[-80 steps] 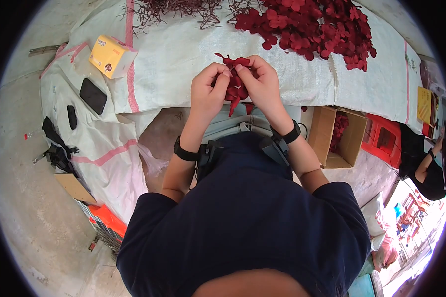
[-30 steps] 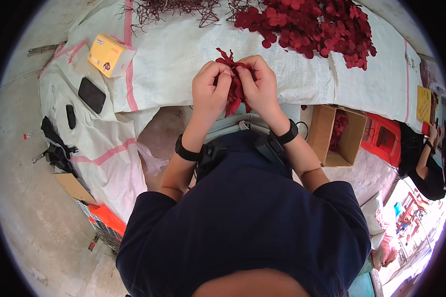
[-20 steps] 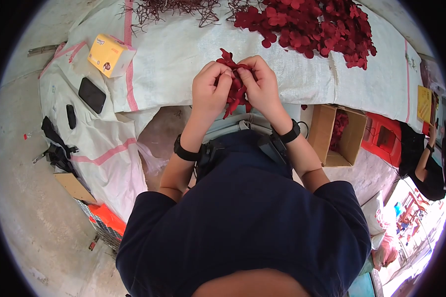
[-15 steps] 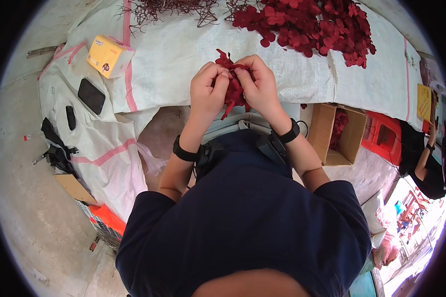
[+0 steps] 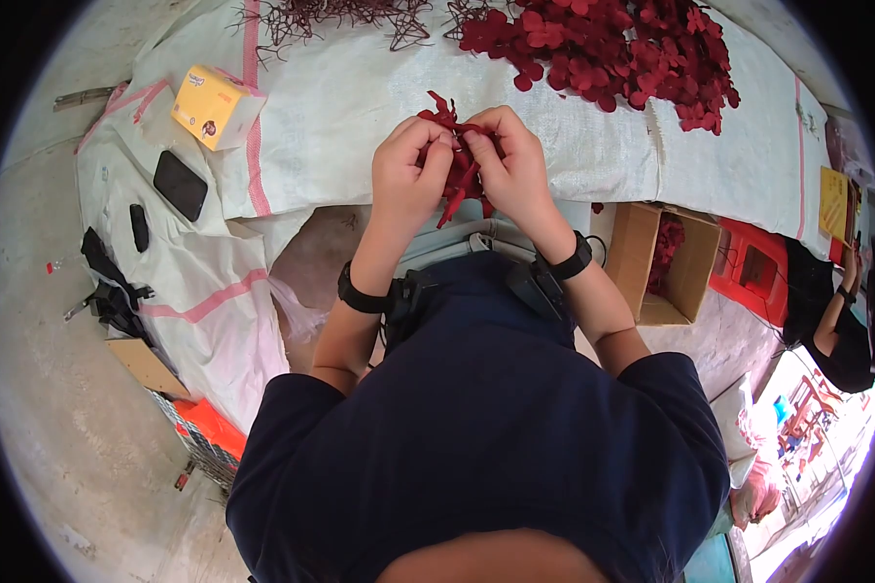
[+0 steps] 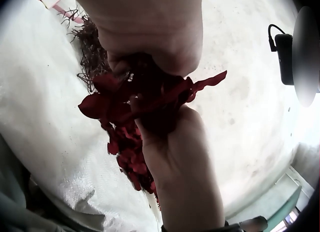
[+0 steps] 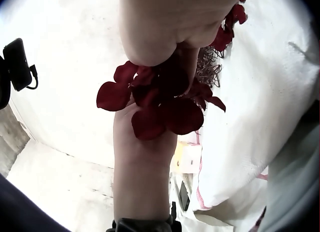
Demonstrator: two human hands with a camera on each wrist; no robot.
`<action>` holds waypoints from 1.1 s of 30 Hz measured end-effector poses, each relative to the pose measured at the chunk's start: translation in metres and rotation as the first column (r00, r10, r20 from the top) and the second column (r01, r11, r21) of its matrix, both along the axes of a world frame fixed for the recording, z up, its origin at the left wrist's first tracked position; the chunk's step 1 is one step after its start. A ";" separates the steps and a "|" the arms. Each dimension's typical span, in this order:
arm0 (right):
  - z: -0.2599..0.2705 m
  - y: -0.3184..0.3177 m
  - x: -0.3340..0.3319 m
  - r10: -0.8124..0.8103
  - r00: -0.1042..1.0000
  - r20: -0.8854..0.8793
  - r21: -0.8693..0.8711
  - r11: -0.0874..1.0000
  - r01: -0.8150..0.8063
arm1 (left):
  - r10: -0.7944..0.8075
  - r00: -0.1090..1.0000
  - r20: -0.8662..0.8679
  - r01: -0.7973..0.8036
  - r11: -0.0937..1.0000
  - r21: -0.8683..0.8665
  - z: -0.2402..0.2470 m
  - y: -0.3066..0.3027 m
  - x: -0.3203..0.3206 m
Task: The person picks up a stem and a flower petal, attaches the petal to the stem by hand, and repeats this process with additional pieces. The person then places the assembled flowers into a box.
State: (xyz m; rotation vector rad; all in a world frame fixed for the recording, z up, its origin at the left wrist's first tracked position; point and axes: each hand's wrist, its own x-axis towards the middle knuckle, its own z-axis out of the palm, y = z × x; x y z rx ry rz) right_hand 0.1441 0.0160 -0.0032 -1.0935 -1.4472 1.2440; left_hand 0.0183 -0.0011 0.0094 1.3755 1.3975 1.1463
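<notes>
Both hands meet just above the near edge of the white woven sheet (image 5: 350, 185). Between them is a bunch of dark red fabric flowers (image 5: 462, 180) with rounded petals. The left hand (image 5: 411, 173) pinches it with thumb and curled fingers. From the other side, the right hand (image 5: 512, 167) grips it the same way, thumb tip near the left thumb. Loose petals (image 7: 182, 114) hang below the fingers in the right wrist view. A narrow petal (image 6: 210, 81) juts sideways in the left wrist view. The fingers and petals hide the middle of the bunch.
Farther back lie a heap of red fabric flowers (image 5: 593, 53) and tangled brown stems (image 5: 345, 14). At left are a yellow tissue pack (image 5: 207, 105) and a black phone (image 5: 181, 185). A cardboard box (image 5: 628, 260) and red stool (image 5: 749, 272) stand right. Another person (image 5: 826, 321) is far right.
Both hands stay in nearly the same place and keep their pinch. The red petals between them have shifted and turned a little. The other person's arm at far right has moved upward.
</notes>
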 end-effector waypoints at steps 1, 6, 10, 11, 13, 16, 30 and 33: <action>0.000 -0.001 0.000 0.001 1.000 -0.011 -0.019 1.000 -0.001 | 0.007 1.000 0.006 -0.007 1.000 0.017 -0.001 0.000 0.000; 0.001 -0.003 -0.004 -0.025 0.999 -0.032 -0.007 1.000 0.025 | 0.027 0.999 0.020 -0.029 0.998 0.058 -0.001 0.000 0.001; 0.001 -0.003 -0.006 -0.021 1.000 0.014 0.033 0.999 0.021 | 0.034 0.999 0.013 -0.035 0.997 0.073 0.002 0.001 0.002; 0.000 -0.004 -0.007 -0.031 1.000 0.003 0.035 0.999 0.031 | 0.035 0.999 0.008 -0.036 0.996 0.078 0.002 0.001 0.002; -0.002 -0.004 -0.008 -0.054 0.998 -0.016 0.040 0.998 0.055 | 0.039 0.999 0.011 -0.040 0.995 0.087 0.002 0.001 0.003; -0.001 -0.006 -0.009 -0.059 0.998 -0.029 0.047 0.997 0.060 | 0.042 0.999 0.017 -0.043 0.994 0.105 0.001 0.000 0.005; -0.005 -0.002 -0.007 -0.107 0.990 -0.092 -0.070 0.992 0.101 | 0.083 0.987 0.139 -0.061 0.986 -0.157 0.001 -0.003 0.004; -0.004 -0.003 -0.009 -0.138 0.984 -0.115 -0.140 0.983 0.122 | 0.101 0.986 0.131 -0.080 0.984 -0.162 0.000 -0.003 0.006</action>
